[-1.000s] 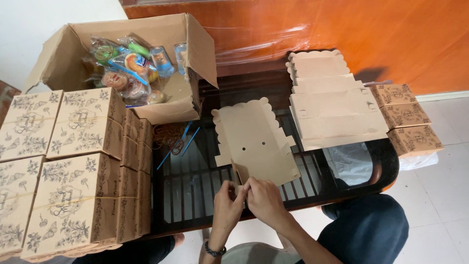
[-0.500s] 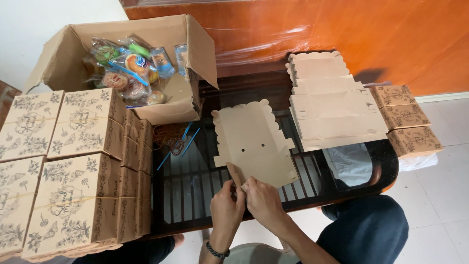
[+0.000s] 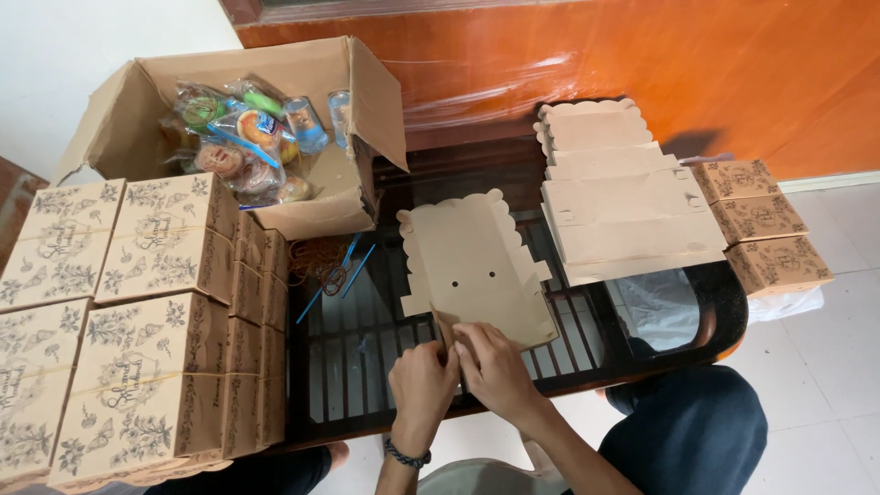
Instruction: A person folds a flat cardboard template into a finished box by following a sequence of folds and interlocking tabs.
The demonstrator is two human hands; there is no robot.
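Folding stage: left hand (image 3: 422, 378) and right hand (image 3: 490, 367) pinch the near flap of the flat box blank (image 3: 472, 266) at frame centre; next, creasing probably needs firm, even pressure.

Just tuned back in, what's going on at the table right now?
A seated person is folding a flat cardboard box blank on the dark glass table. The left hand and right hand both pinch its near edge. Finished printed boxes are stacked at the left, more flat blanks lie at the right, and an open carton of wrapped snacks sits behind.
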